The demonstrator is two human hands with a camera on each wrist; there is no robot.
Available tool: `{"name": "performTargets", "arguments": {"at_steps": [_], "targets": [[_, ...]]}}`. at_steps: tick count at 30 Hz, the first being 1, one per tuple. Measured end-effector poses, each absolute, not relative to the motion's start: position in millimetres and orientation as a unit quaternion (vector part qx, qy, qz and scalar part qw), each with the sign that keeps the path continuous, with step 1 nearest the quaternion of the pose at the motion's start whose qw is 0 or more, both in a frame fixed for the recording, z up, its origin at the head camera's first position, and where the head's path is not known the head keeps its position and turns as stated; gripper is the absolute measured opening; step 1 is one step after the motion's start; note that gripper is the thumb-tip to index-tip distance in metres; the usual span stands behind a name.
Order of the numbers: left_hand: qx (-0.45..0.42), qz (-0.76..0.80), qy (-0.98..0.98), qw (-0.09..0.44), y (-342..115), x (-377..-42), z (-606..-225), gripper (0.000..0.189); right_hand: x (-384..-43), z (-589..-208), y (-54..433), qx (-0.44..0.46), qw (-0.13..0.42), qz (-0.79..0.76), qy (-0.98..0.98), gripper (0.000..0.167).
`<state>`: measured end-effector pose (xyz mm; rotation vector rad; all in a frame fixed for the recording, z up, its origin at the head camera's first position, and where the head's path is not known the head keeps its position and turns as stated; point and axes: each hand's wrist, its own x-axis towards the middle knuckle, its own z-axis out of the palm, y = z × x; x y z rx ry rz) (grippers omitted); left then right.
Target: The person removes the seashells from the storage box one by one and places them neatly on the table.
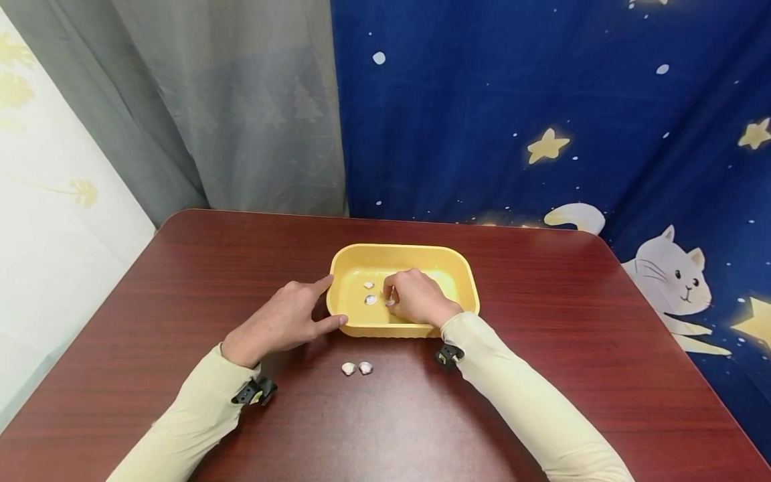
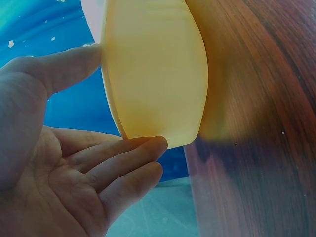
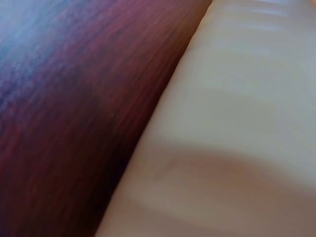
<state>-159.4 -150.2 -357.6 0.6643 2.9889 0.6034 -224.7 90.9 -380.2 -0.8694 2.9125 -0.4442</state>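
I'm pinching one shiny gem [image 1: 389,303] in the right grip [image 1: 417,296], inside the yellow tub [image 1: 385,331], near two loose gems [image 1: 370,300]; two more gems [image 1: 365,368] are lying on the desk [image 1: 301,428] outside. My left grip [image 1: 283,316] is touching the tub's rim, fingers extended. I'm expecting the gems to be light, hard and slippery, so I'm favouring fingertips on opposite edges; I'm judging the tub light, best held by its rim.

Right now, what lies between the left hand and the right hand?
The left end of the yellow tub and two shiny stones on its floor, as the head view shows.
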Motion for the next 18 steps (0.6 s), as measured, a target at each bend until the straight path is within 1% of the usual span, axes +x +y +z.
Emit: {"name": "performTargets", "arguments": {"at_steps": [6,12,18], "targets": [[0.208,0.193,0.959,0.017,-149.3,-159.4,-356.6,0.076,-224.6,-380.1,90.6,-0.281,0.032,-0.145,0.948,0.011],[0.212,0.192,0.958,0.013,-149.9,-159.2,-357.3,0.074,-224.5,-379.6,91.1,-0.283,0.035,-0.143,0.948,0.01],[0.209,0.197,0.958,0.02,-149.5,-159.8,-356.8,0.075,-223.4,-377.7,92.2,-0.285,0.039,-0.146,0.947,0.009]]}}
